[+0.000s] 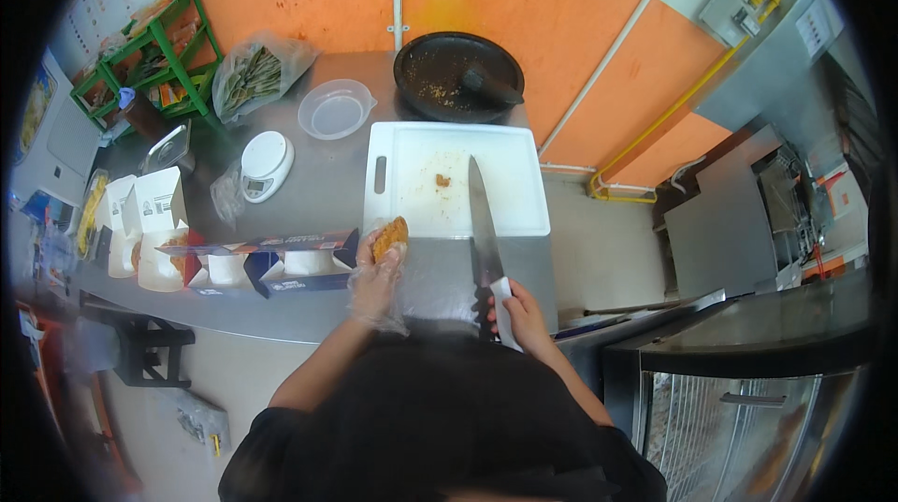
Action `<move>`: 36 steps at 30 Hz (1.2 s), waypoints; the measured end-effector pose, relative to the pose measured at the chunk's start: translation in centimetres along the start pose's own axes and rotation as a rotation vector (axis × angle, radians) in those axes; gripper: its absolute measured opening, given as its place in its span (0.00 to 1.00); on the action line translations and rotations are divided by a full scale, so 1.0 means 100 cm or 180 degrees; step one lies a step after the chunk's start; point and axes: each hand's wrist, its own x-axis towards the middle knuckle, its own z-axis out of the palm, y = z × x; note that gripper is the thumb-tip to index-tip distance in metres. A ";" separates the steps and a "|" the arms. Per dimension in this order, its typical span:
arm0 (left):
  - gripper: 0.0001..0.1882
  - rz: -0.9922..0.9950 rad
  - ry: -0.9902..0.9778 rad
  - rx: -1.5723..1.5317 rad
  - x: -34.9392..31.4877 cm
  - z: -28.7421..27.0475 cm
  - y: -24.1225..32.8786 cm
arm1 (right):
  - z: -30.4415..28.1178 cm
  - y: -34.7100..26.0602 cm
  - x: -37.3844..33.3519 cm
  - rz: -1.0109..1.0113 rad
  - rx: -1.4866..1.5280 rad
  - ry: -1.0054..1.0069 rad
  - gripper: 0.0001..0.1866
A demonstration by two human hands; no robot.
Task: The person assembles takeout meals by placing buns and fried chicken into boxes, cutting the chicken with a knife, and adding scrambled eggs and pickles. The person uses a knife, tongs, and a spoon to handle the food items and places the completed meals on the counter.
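My left hand (375, 289), in a clear plastic glove, is closed around a golden-brown piece of breaded fried food (390, 238). It is just off the near left corner of a white cutting board (421, 139). My right hand (526, 320) grips a large knife (483, 221) near the table's front edge. The blade points away from me, its tip over the board. By that hand a white strip (506, 315) and a dark, notched part show; how they join the knife I cannot tell. A small brown scrap (442, 181) and crumbs lie on the board.
Left along the metal table (313, 160) are open cardboard boxes (161, 203), blue cartons with white cups (307, 263), a white scale (267, 161) and a clear plastic bowl (337, 109). A black mortar with pestle (458, 77) stands behind the board. A glass-fronted cabinet (739, 399) is at right.
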 end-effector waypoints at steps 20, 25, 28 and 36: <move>0.38 0.2286 -0.0303 0.3423 0.105 0.138 -0.019 | -0.049 -0.010 -0.031 -0.0252 0.0032 0.0417 0.20; 0.45 0.2021 0.0188 0.3014 0.097 0.130 0.002 | -0.041 -0.006 -0.034 -0.0078 -0.1672 0.0891 0.28; 0.36 0.2926 0.0291 0.2267 0.103 0.109 0.038 | -0.027 -0.011 -0.026 -0.1506 -0.2727 0.0977 0.31; 0.19 0.2201 -0.2052 0.4179 0.171 0.159 0.070 | 0.009 -0.041 -0.007 -0.0646 -0.3965 0.0784 0.31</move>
